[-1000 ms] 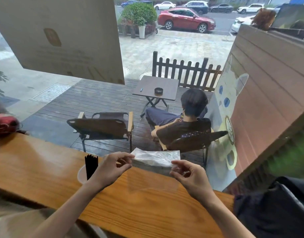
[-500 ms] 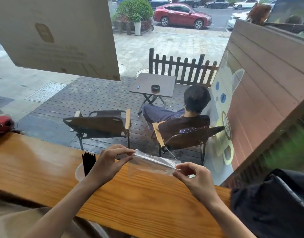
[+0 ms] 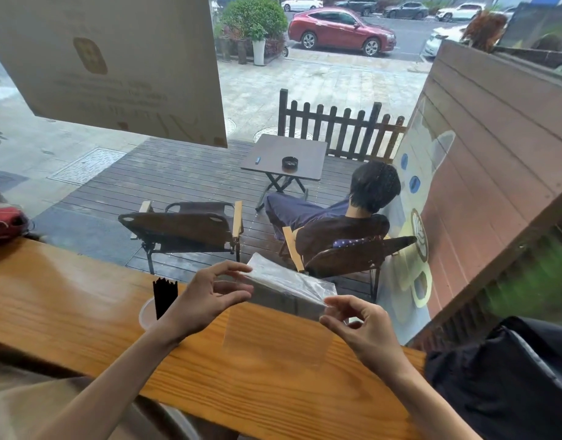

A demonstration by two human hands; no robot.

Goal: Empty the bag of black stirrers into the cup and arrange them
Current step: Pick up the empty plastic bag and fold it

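A clear plastic bag is stretched in the air above the wooden counter, and it looks empty. My left hand pinches its left end and my right hand pinches its right end. To the left of my left hand stands a white cup with a bundle of black stirrers upright in it. My left wrist hides part of the cup.
The counter runs along a window; its far edge is just beyond the bag. A red rounded object lies at the counter's far left. A dark bag or jacket sits at the right end. Outside, a person sits in a chair.
The bag has gone from a thin flat strip to a wider, opened shape tilted down to the right. Both hands stay pinched on its ends; the left fingers have spread a little.
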